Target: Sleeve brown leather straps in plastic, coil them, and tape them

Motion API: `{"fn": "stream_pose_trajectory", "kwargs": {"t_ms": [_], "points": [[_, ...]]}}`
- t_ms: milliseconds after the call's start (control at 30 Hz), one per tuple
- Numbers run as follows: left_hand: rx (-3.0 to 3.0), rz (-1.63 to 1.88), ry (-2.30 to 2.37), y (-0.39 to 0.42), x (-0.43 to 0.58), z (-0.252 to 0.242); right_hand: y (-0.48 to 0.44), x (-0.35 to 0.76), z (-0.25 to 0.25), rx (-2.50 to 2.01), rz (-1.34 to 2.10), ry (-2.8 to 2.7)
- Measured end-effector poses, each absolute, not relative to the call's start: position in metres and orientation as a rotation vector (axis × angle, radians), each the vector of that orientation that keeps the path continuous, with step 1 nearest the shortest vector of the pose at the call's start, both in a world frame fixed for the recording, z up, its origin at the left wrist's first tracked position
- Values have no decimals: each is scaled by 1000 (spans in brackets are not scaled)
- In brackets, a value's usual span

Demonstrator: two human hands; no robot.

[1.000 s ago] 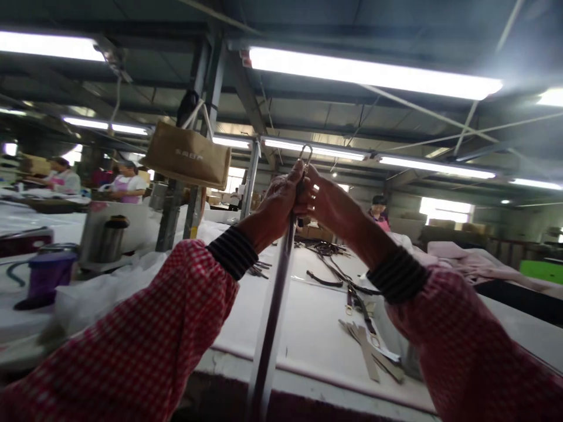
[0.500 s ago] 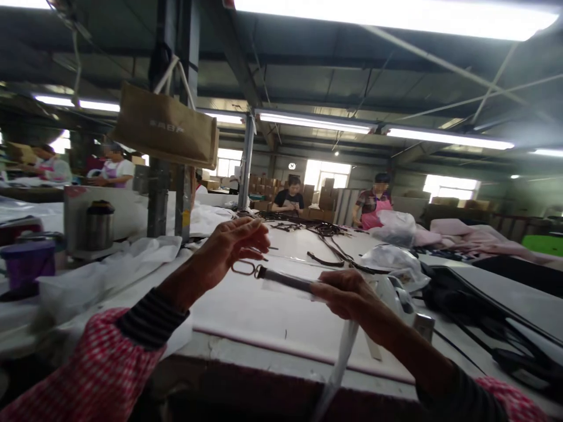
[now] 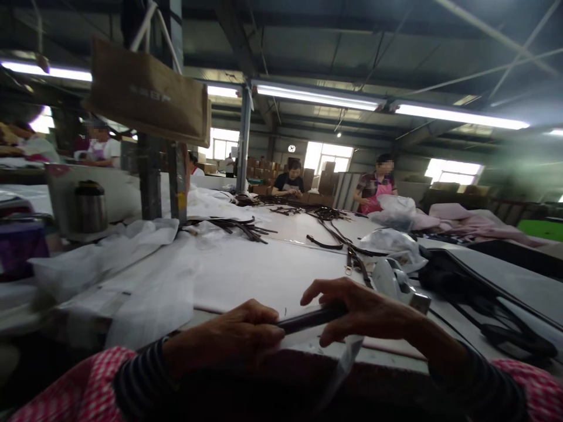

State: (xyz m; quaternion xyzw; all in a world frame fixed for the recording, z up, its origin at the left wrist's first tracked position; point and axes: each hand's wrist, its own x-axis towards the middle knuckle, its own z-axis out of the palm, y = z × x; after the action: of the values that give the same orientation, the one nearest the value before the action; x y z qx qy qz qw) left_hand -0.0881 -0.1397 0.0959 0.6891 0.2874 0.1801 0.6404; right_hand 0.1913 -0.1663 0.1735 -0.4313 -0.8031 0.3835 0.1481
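Observation:
A dark strap point(image 3: 310, 319) is stretched between my two hands above the near edge of the white table point(image 3: 246, 264). Its left end is pinched by my left hand point(image 3: 233, 331), whose thumb and fingers hide the metal clasp. My right hand point(image 3: 365, 310) curls around the other end, index finger over the top and thumb below. From beneath the right hand hangs a strip of clear plastic point(image 3: 347, 357). More dark straps point(image 3: 336, 234) with metal fittings lie farther back on the table, and another bunch of straps point(image 3: 240, 227) lies left of them.
To the right of my right hand stands a white tape dispenser point(image 3: 389, 281), beside crumpled clear plastic bags point(image 3: 393, 246) and a black bag point(image 3: 457, 299). White sheeting point(image 3: 153, 287) covers the left side. A brown bag point(image 3: 149, 94) hangs from a post. Co-workers stand across the table.
Both hands have come down and nearer with the strap. My left hand, earlier open beside the metal clasp, has closed on that end. The view has tilted slightly downward.

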Motion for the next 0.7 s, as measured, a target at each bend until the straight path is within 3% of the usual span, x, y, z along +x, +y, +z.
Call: {"fn": "stream_pose_trajectory", "kwargs": {"t_ms": [167,433,600,700], "points": [[1488,383,675,-153,-98,67,-178,192,169,-1291,678,-2465],[1408,414,808,-176,-98,40,-180,181,165,-1089,281,-2618],[1294,598,754,-198,-99,61,-167,189,163,-955,-148,-2460],[1235,815,583,-205,-95,96,-156,184,148,-964,-23,-2263]]}}
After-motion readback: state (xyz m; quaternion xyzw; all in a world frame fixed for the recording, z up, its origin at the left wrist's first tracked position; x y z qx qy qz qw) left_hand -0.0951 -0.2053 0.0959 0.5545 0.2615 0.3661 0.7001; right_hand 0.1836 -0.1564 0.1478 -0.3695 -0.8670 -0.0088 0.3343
